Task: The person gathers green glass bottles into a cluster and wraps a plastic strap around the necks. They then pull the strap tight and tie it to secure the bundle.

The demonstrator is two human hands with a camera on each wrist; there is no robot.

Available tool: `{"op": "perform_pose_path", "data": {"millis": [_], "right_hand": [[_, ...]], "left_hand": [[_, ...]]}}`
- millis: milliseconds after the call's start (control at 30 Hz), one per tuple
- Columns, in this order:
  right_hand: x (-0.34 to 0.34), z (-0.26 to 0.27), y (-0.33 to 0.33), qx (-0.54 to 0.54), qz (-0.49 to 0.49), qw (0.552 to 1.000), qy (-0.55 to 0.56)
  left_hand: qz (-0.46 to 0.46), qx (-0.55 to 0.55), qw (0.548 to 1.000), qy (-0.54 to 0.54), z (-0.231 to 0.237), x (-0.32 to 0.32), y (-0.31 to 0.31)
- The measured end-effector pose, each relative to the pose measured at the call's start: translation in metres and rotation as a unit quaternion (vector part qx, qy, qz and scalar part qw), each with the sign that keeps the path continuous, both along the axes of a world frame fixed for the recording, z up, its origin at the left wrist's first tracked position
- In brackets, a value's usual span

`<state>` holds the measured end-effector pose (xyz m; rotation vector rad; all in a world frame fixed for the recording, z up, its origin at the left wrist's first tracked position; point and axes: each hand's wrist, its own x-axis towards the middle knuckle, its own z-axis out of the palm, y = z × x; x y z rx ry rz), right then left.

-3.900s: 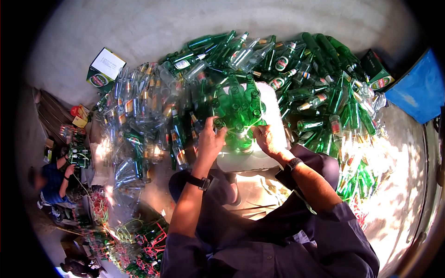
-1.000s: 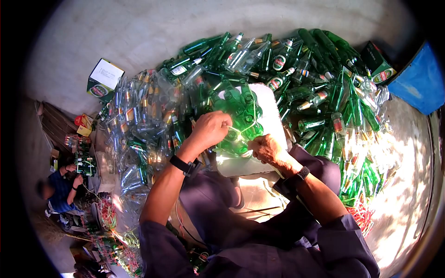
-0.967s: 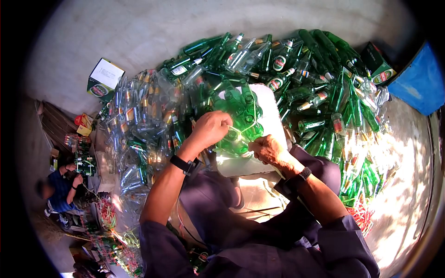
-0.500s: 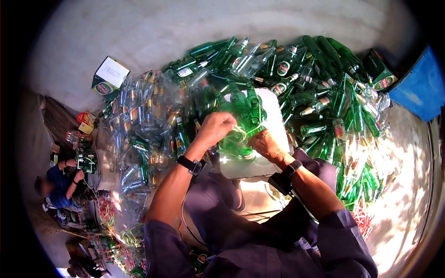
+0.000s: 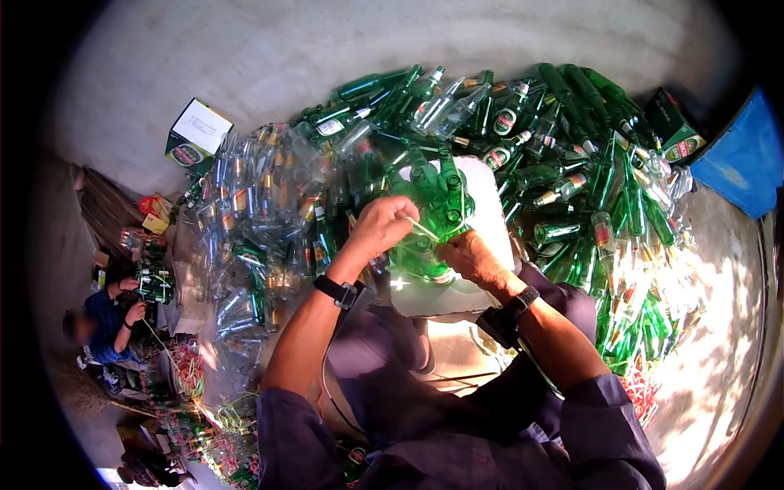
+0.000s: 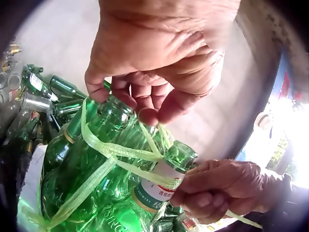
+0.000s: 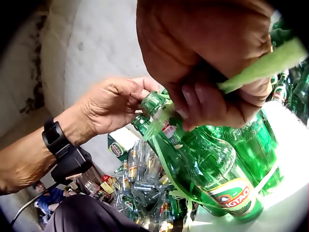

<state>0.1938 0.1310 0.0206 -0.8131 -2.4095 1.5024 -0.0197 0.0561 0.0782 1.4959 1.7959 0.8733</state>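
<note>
A bundle of green glass beer bottles [image 5: 426, 192] stands upright on a white slab [image 5: 487, 196] between my knees. A pale green plastic strap [image 6: 104, 147] runs around the bottle necks and crosses between them. My left hand [image 5: 377, 229] is over the near-left necks, thumb and fingertips pinching the strap. From there a length of it stretches toward my right hand [image 5: 478, 260], whose curled fingers grip the strap beside a neck with a white label [image 6: 157, 186]. The strap's loose end [image 7: 270, 65] sticks out of that fist. One bottle's Tsingtao label [image 7: 234, 195] faces the right wrist camera.
Loose green and clear bottles [image 5: 563, 163] lie heaped around the slab. Beer cartons [image 5: 198, 135] stand by the wall, and a blue panel [image 5: 739, 159] is at the right. Another person [image 5: 106, 322] sits at the far left near tangled straps [image 5: 188, 367].
Both hands were close on the necks at first; the left hand then rose and drew back. A strip of strap now shows stretched between the hands. The view has shifted slightly.
</note>
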Motion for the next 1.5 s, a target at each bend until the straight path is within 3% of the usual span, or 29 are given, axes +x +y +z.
{"op": "perform_pose_path", "data": {"millis": [100,367,467,533,600,733,767,867,1000,1167,1267,1400,1500], "right_hand": [[-0.005,-0.027,-0.001,-0.046,-0.029,0.996,0.075],[-0.007,-0.055,0.006,-0.003,-0.010,0.996,0.084],[-0.009,-0.056,0.006,0.011,-0.029,0.996,0.084],[-0.009,-0.051,0.005,0.015,-0.036,0.996,0.086],[-0.009,-0.043,0.002,-0.050,-0.059,0.992,0.104],[-0.007,-0.026,-0.002,-0.023,-0.067,0.993,0.092],[-0.007,-0.024,-0.002,0.000,-0.069,0.993,0.092],[-0.008,-0.029,-0.003,0.025,-0.072,0.993,0.096],[-0.009,-0.034,-0.002,-0.001,-0.075,0.993,0.089],[-0.005,-0.016,-0.008,-0.045,-0.085,0.989,0.108],[-0.004,-0.019,-0.008,-0.040,-0.086,0.988,0.121],[-0.002,-0.016,-0.007,-0.026,-0.060,0.991,0.119],[-0.005,-0.022,-0.007,-0.011,-0.071,0.991,0.117]], "left_hand": [[0.012,0.033,0.997,0.063,0.000,0.005,0.004],[0.033,0.076,0.977,0.194,-0.002,0.001,0.013],[0.027,0.055,0.975,0.213,0.006,0.006,0.014],[-0.011,0.137,0.953,0.269,0.005,0.008,0.017],[-0.006,0.131,0.954,0.271,0.005,0.008,0.018],[0.003,0.136,0.947,0.291,0.003,0.003,0.016],[0.003,0.135,0.947,0.291,0.003,0.001,0.015],[0.026,0.003,0.991,0.134,0.013,-0.007,0.012],[0.005,-0.014,0.987,0.160,0.018,-0.010,0.009],[-0.036,-0.115,0.989,0.087,0.026,-0.014,0.005],[-0.039,-0.113,0.992,0.051,0.025,-0.014,0.004],[-0.018,-0.116,0.991,0.057,0.020,-0.009,0.005],[-0.023,-0.068,0.986,0.151,0.025,0.002,0.004]]}}
